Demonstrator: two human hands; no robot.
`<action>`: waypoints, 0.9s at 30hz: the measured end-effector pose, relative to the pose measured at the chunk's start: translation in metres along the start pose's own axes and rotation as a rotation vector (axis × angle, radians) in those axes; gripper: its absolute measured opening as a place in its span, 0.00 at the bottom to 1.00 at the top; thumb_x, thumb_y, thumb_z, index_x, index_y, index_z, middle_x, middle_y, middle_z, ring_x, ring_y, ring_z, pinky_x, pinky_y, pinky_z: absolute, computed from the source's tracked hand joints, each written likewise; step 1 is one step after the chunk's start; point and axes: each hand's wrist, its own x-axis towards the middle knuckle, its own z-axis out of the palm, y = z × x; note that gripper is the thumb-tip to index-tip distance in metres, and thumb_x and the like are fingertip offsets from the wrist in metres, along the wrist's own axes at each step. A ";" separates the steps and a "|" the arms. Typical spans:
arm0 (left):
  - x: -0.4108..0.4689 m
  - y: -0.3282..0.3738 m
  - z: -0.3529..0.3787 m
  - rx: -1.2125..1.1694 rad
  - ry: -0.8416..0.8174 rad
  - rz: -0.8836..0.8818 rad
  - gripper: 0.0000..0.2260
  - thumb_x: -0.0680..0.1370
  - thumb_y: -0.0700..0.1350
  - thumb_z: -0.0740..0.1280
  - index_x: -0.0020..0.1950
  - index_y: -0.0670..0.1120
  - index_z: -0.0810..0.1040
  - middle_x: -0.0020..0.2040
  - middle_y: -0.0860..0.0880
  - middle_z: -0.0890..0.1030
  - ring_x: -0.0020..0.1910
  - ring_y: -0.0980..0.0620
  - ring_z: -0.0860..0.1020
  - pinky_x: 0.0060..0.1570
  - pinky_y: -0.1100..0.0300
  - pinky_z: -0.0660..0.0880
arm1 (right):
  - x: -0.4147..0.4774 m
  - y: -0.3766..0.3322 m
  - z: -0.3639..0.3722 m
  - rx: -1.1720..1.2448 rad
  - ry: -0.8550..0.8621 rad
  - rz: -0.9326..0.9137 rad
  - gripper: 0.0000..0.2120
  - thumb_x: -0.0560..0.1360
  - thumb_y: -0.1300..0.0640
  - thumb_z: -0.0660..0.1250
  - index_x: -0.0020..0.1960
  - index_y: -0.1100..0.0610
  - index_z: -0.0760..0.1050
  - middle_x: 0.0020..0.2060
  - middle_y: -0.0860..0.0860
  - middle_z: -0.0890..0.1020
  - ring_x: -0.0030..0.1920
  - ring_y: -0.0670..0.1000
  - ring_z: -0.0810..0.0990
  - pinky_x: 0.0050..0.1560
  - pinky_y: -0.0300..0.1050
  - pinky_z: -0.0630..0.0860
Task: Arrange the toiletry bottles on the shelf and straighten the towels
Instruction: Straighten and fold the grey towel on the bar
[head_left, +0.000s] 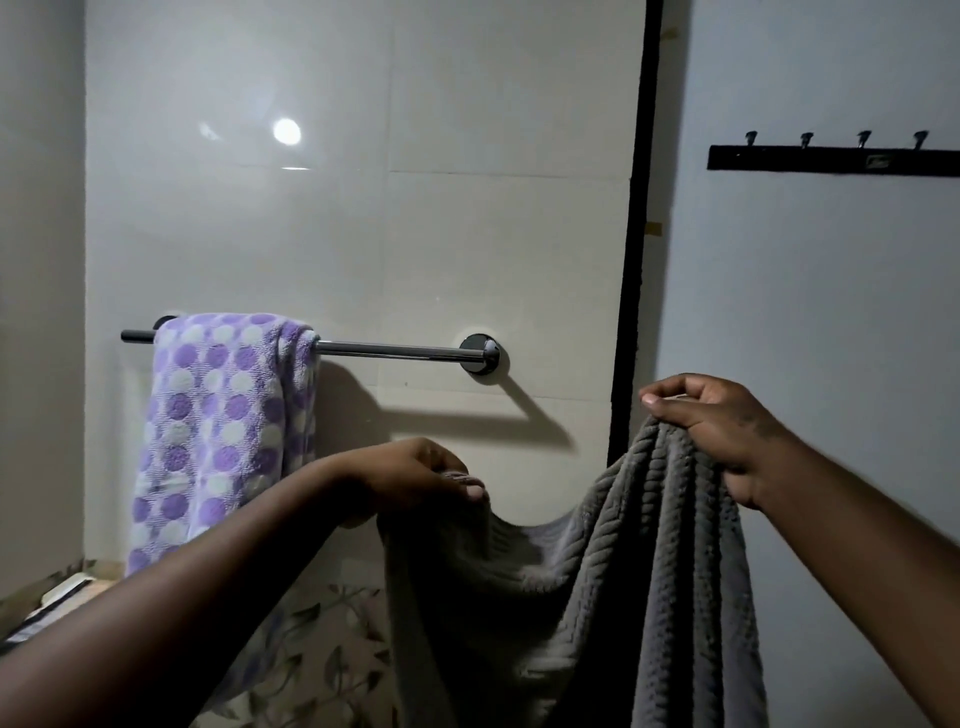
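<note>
Left hand (415, 480), right hand (711, 426) both pinched closed

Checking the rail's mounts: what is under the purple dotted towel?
The purple dotted towel drapes over the towel rail's left part. Its left tip pokes out; the covered stretch and most of the left mount are hidden.

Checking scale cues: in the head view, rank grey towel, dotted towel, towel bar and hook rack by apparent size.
1. Grey towel, though nearest the camera, which inflates it.
2. Dotted towel.
3. Towel bar.
4. Hook rack, cut off at the frame edge, so unsure.
</note>
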 end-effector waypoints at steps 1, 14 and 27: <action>0.000 -0.003 -0.003 -0.004 0.029 0.019 0.13 0.77 0.49 0.74 0.52 0.40 0.85 0.48 0.42 0.85 0.48 0.47 0.81 0.53 0.51 0.76 | 0.001 0.002 -0.004 -0.003 -0.005 0.003 0.01 0.76 0.61 0.73 0.46 0.58 0.83 0.35 0.55 0.82 0.31 0.51 0.80 0.38 0.46 0.80; -0.008 -0.014 -0.008 0.192 0.056 -0.010 0.09 0.83 0.37 0.62 0.47 0.39 0.81 0.43 0.42 0.79 0.39 0.47 0.77 0.41 0.57 0.70 | 0.011 -0.004 -0.019 -0.157 -0.139 -0.074 0.04 0.74 0.58 0.75 0.48 0.55 0.84 0.37 0.53 0.85 0.36 0.51 0.83 0.41 0.46 0.81; 0.000 -0.004 -0.008 -0.331 0.616 0.291 0.08 0.70 0.47 0.75 0.35 0.48 0.77 0.35 0.41 0.81 0.37 0.51 0.74 0.41 0.57 0.70 | -0.016 0.008 0.033 -0.308 -0.250 -0.204 0.13 0.74 0.51 0.75 0.41 0.61 0.82 0.33 0.52 0.84 0.36 0.45 0.80 0.40 0.38 0.75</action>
